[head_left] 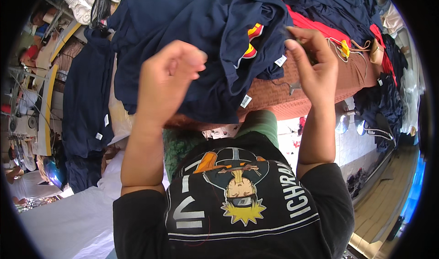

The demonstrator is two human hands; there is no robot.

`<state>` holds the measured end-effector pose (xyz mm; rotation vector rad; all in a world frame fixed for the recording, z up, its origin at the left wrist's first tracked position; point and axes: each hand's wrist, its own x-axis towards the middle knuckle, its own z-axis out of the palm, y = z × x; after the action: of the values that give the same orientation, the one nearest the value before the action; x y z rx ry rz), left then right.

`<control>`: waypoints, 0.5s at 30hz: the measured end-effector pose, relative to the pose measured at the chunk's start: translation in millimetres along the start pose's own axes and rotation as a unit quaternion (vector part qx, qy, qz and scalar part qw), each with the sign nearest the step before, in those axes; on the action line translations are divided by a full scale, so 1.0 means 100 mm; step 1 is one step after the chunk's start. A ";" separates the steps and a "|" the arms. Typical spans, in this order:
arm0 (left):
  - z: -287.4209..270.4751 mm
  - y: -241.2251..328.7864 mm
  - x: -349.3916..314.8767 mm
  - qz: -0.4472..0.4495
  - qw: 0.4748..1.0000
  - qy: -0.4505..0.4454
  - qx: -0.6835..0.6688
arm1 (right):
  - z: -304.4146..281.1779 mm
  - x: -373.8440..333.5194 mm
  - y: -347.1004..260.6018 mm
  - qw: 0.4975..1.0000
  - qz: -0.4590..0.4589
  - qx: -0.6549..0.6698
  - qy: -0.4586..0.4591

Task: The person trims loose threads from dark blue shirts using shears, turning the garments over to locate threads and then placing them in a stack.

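Observation:
A navy blue garment [183, 25] is heaped in front of me, with red and yellow trim [250, 48] showing in its fold and white tags [245, 101] at its lower edge. My left hand [169, 73] is raised over its left part, fingers curled in; whatever they may pinch is too small to see. My right hand [318, 60] is raised at the garment's right edge, fingers bent and thumb near the index fingertip. Something dark shows behind those fingers, but I cannot make it out. A small grey metal piece [295, 87] lies below on the brown cover [270, 92].
More navy garments lie at the far right [334, 7] and hang at the left [89, 89]. Red fabric [315, 28] crosses the brown surface, near a yellow piece with cords [345, 48]. White cloth [77, 218] spreads at my lower left.

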<state>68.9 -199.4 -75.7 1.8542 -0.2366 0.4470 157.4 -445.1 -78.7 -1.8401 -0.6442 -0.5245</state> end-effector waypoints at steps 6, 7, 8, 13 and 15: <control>0.10 -0.17 0.55 -0.113 0.969 -0.117 0.184 | -0.22 0.05 0.13 0.995 0.027 -0.028 0.097; -0.08 0.18 0.77 -0.111 0.977 -0.058 0.171 | -0.28 0.06 0.15 0.992 0.034 -0.043 0.110; -0.42 0.37 1.03 -0.064 0.984 0.016 0.167 | -0.32 0.08 0.15 0.991 0.036 -0.051 0.119; -1.59 0.41 1.49 0.020 0.939 0.248 0.238 | -0.46 0.21 0.92 0.974 0.086 -0.023 0.210; -0.74 0.73 0.84 0.106 0.988 -0.061 0.094 | -0.55 0.13 1.54 0.961 0.126 -0.128 0.211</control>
<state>103.8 -147.8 42.7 2.0527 -0.4923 0.5170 264.4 -538.4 -160.7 -1.9304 -0.0521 -0.8272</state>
